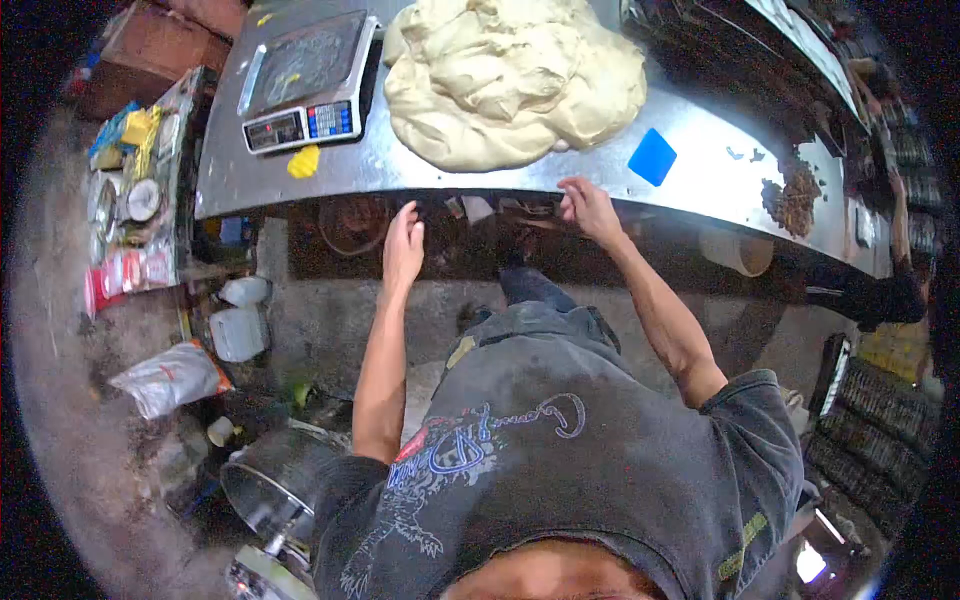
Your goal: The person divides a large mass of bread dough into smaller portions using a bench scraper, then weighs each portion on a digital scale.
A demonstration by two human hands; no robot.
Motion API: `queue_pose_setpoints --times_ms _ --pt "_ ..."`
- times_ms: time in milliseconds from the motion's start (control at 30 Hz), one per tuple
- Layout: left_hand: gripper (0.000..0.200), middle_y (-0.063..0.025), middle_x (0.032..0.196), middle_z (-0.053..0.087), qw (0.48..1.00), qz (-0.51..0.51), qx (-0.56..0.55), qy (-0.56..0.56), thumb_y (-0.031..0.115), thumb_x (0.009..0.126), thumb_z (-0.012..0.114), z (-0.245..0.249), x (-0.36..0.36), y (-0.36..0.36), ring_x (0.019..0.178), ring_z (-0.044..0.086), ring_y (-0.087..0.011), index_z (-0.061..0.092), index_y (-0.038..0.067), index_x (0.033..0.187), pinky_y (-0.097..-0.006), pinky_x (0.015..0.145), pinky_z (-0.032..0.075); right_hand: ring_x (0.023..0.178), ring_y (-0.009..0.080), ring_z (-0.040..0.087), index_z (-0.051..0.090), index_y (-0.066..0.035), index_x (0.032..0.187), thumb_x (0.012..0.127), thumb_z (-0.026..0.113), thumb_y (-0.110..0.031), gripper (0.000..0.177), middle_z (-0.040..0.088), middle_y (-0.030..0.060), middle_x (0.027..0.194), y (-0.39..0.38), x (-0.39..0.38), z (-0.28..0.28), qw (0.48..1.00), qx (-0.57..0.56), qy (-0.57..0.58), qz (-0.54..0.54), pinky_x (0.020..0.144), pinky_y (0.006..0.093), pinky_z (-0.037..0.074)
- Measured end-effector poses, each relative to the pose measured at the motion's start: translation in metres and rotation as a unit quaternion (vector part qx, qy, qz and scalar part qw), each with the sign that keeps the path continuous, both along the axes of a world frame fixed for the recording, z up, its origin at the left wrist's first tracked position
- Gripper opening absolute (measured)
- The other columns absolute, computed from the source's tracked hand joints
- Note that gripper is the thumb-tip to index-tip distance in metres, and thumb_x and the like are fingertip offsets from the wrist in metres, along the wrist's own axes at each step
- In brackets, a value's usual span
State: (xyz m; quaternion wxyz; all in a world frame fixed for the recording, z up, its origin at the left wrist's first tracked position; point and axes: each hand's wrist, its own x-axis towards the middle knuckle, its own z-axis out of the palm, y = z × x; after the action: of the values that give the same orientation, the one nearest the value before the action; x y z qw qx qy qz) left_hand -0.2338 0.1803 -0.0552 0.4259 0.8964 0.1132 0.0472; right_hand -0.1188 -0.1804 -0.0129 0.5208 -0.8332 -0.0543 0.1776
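Observation:
A large mound of pale dough [510, 80] spreads over the metal table [420, 180]. My left hand [403, 245] hangs in the air just short of the table's front edge, fingers stretched out and holding nothing. On the other side, my right hand [588, 208] is near the same edge, below the dough's right part. Its fingers are loosely bent and apart, with nothing in them. A blue dough scraper [653, 157] lies flat on the metal to the right of the dough. Left of the dough stands a digital scale [310, 85], its pan smeared.
A yellow piece [303, 162] lies before the scale. Brown crumbs [793, 197] are heaped at the table's right. Below left are white jugs [238, 333], a sack [172, 380] and a metal bowl [270, 485]. Another person's arm [898, 215] shows at far right.

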Motion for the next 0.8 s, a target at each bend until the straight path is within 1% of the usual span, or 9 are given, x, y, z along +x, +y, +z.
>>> queue_pose_setpoints --times_ms 67,167,233,300,400,500,533,667,800 --pt "0.040 -0.0223 0.132 0.059 0.996 -0.053 0.055 -0.045 0.014 0.099 0.054 0.010 0.051 -0.001 0.123 0.056 -0.0366 0.052 0.003 0.137 -0.0436 0.108 0.043 0.070 0.0161 0.065 0.064 0.001 0.116 0.100 0.046 -0.001 0.024 0.067 0.0102 0.082 0.015 0.006 -0.018 0.998 0.063 0.014 -0.019 0.067 0.0320 0.055" --pt "0.045 -0.0230 0.141 0.051 0.971 -0.118 0.184 -0.096 0.002 0.094 0.053 0.010 0.098 -0.008 0.135 0.044 -0.0396 0.049 0.001 0.139 -0.0492 0.118 0.030 0.080 0.0206 0.068 0.065 0.002 0.116 0.095 0.045 0.006 0.029 0.070 0.0151 0.091 0.048 0.017 -0.039 0.989 0.085 -0.119 0.038 0.077 0.0349 0.056" --pt "0.051 -0.0224 0.143 0.048 0.956 -0.152 0.229 -0.098 -0.004 0.091 0.053 0.013 0.120 -0.003 0.137 0.041 -0.0411 0.046 0.001 0.141 -0.0503 0.119 0.028 0.104 0.0353 0.064 0.064 -0.005 0.123 0.088 0.048 0.011 0.042 0.066 0.0173 0.111 0.074 0.031 -0.022 0.974 0.034 -0.191 0.120 0.095 0.0400 0.051" --pt "0.057 -0.0215 0.146 0.045 0.942 -0.179 0.272 -0.085 -0.007 0.088 0.052 0.017 0.133 0.007 0.139 0.037 -0.0426 0.044 0.001 0.144 -0.0509 0.120 0.028 0.114 0.0404 0.057 0.064 -0.008 0.126 0.085 0.056 0.006 0.045 0.061 0.0210 0.120 0.097 0.045 -0.025 0.969 0.019 -0.188 0.162 0.099 0.0428 0.047" --pt "0.067 -0.0175 0.149 0.042 0.921 -0.212 0.322 -0.061 -0.011 0.082 0.054 0.018 0.150 0.030 0.141 0.031 -0.0458 0.043 0.006 0.146 -0.0511 0.118 0.030 0.113 0.0412 0.055 0.063 -0.012 0.128 0.085 0.064 -0.004 0.044 0.057 0.0211 0.128 0.126 0.054 -0.037 0.959 -0.068 -0.255 0.107 0.098 0.0463 0.046" --pt "0.068 -0.0152 0.145 0.044 0.909 -0.263 0.313 -0.084 -0.011 0.081 0.054 0.011 0.172 0.054 0.137 0.036 -0.0443 0.044 0.010 0.145 -0.0494 0.117 0.032 0.125 0.0377 0.046 0.052 -0.023 0.143 0.081 0.075 -0.019 0.066 0.044 0.0171 0.139 0.147 0.047 -0.031 0.920 -0.246 -0.278 0.128 0.099 0.0609 0.040" --pt "0.068 -0.0132 0.143 0.044 0.906 -0.283 0.306 -0.079 0.002 0.080 0.065 0.014 0.179 0.057 0.135 0.037 -0.0426 0.045 0.014 0.143 -0.0546 0.115 0.031 0.123 0.0350 0.048 0.048 -0.026 0.144 0.079 0.077 -0.023 0.072 0.044 0.0153 0.137 0.152 0.046 -0.029 0.904 -0.280 -0.297 0.128 0.095 0.0648 0.040" --pt "0.079 -0.0096 0.144 0.040 0.889 -0.311 0.335 -0.039 0.030 0.068 0.081 -0.005 0.192 0.068 0.134 0.034 -0.0417 0.049 0.018 0.139 -0.0696 0.108 0.024 0.115 0.0318 0.052 0.051 -0.027 0.139 0.082 0.070 -0.020 0.061 0.049 0.0117 0.128 0.169 0.054 -0.034 0.861 -0.372 -0.328 0.116 0.087 0.0635 0.042" --pt "0.070 -0.0105 0.131 0.046 0.897 -0.322 0.300 -0.047 0.029 0.067 0.083 -0.014 0.216 0.066 0.121 0.041 -0.0398 0.054 0.022 0.130 -0.0611 0.101 0.033 0.115 0.0314 0.053 0.054 -0.031 0.132 0.086 0.063 -0.017 0.048 0.050 0.0114 0.128 0.194 0.064 -0.050 0.856 -0.419 -0.293 0.077 0.082 0.0606 0.044"
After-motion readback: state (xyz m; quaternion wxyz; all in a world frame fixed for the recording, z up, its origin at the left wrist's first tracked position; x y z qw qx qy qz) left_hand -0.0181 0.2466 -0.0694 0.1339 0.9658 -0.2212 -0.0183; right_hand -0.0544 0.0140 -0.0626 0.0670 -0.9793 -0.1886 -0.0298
